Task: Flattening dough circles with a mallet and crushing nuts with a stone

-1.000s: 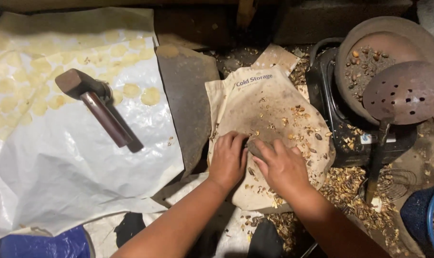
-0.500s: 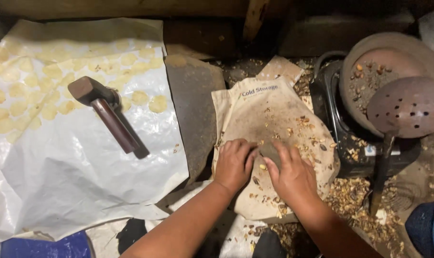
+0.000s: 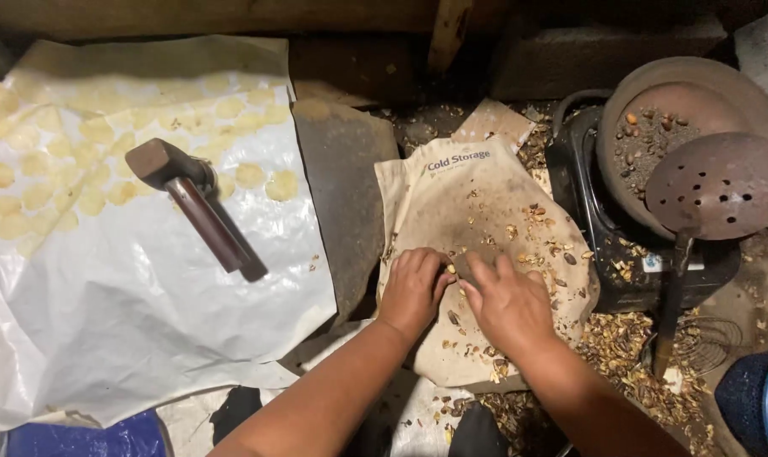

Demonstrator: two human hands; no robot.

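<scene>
Both hands down on the beige cloth bag (image 3: 477, 211), working a small nut (image 3: 451, 269) between the fingertips. Left hand (image 3: 413, 290) curled narrow with the nut pinched at its thumb, right hand (image 3: 509, 303) flat, fingers loosely spread over the shell bits. Round clay bowl (image 3: 655, 93) at right holding a few brown nuts (image 3: 650, 127), rusty perforated ladle (image 3: 715, 188) resting across it. Wooden mallet (image 3: 196, 206) lying on the white plastic sheet (image 3: 130, 313) among flattened yellow discs (image 3: 250, 175).

A wooden mallet (image 3: 193, 203) lies on a white sheet (image 3: 147, 313); a perforated ladle (image 3: 714, 190) rests over a pan (image 3: 697, 85).
</scene>
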